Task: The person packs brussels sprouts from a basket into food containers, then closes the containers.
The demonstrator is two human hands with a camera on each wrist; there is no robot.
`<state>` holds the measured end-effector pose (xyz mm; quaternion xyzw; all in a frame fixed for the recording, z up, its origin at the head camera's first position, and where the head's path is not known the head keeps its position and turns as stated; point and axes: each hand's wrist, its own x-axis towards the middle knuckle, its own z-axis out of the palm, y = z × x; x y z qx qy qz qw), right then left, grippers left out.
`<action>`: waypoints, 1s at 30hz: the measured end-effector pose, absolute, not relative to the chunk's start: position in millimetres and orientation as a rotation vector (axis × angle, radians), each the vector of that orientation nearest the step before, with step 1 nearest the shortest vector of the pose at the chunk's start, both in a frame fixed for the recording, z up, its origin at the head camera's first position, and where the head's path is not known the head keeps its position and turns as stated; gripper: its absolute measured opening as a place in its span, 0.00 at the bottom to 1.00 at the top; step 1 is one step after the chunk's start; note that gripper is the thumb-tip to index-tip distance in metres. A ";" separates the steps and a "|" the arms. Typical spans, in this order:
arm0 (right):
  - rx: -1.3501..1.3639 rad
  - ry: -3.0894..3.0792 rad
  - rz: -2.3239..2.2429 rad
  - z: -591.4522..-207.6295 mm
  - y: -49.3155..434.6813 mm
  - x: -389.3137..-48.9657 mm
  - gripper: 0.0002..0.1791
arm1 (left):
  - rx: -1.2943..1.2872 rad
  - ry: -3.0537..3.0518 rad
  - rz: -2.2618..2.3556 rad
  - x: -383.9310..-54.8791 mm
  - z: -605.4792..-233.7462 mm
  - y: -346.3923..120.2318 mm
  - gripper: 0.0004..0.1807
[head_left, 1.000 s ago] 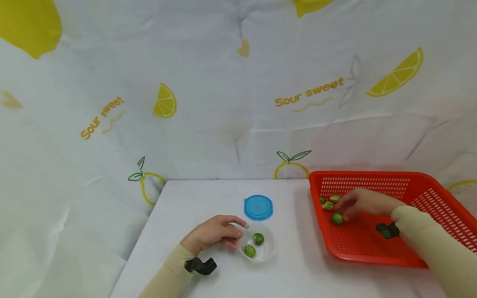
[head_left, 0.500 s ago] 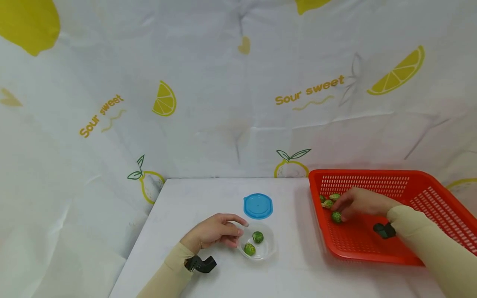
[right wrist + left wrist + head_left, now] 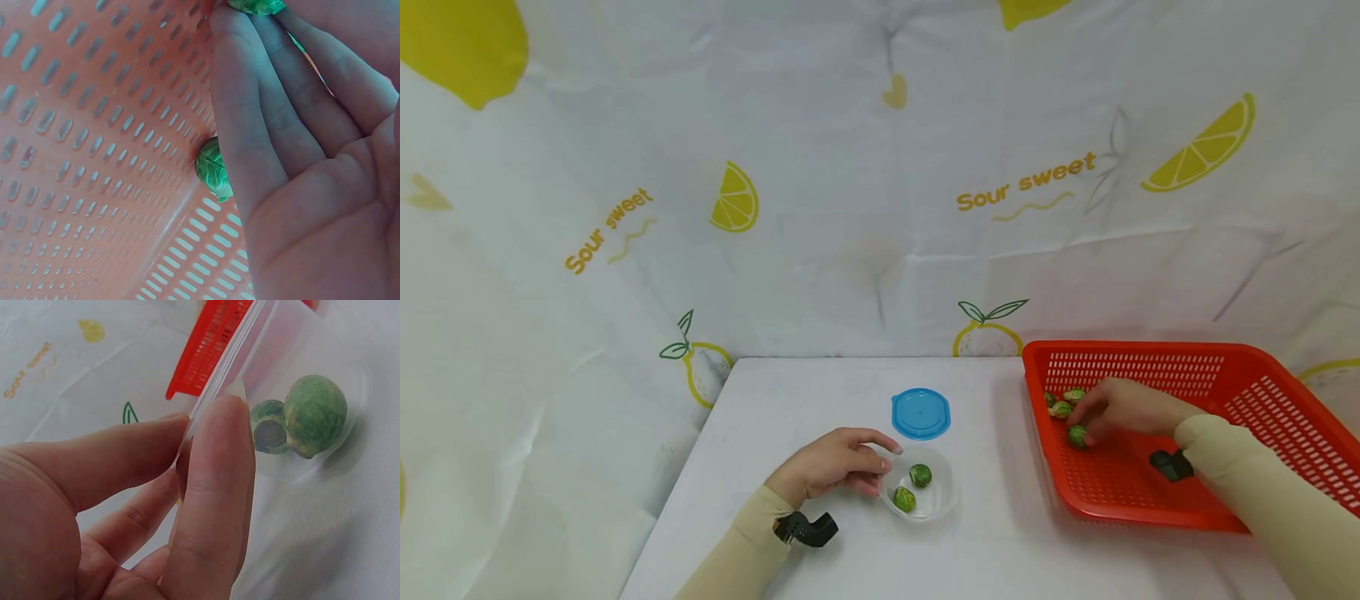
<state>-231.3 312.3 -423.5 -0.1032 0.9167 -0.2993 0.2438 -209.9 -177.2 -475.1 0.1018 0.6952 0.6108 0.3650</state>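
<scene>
My left hand (image 3: 838, 464) pinches the rim of a small clear plastic bowl (image 3: 938, 506) between thumb and fingers. Two green Brussels sprouts lie inside it, one nearer the back (image 3: 920, 476) and one nearer the front (image 3: 904, 499). In the left wrist view they show through the bowl's wall (image 3: 300, 356). Over at the right, my right hand (image 3: 1127, 408) reaches into a red plastic basket (image 3: 1150, 518). Its thumb and fingertips pinch a Brussels sprout (image 3: 1077, 436), which is partly cut off at the top of the right wrist view (image 3: 256, 5).
Several more sprouts (image 3: 1061, 409) sit in the basket's back left corner, partly behind the right hand. A blue lid (image 3: 921, 413) lies flat on the white table (image 3: 805, 392) just behind the bowl. A lemon-print cloth (image 3: 850, 167) hangs along the back.
My right hand has shifted slightly left, its thumb and fingers coming in around the sprout. The left hand stays at the bowl's rim.
</scene>
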 end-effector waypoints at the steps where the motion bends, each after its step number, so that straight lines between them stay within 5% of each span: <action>1: -0.287 2.508 -0.811 -424.0 312.4 -231.1 0.16 | 0.262 1.788 1.571 -210.1 -475.3 -176.9 0.18; 30: -0.331 2.672 -0.781 -384.5 318.5 -205.1 0.16 | 0.260 1.766 1.580 -211.9 -474.3 -176.8 0.19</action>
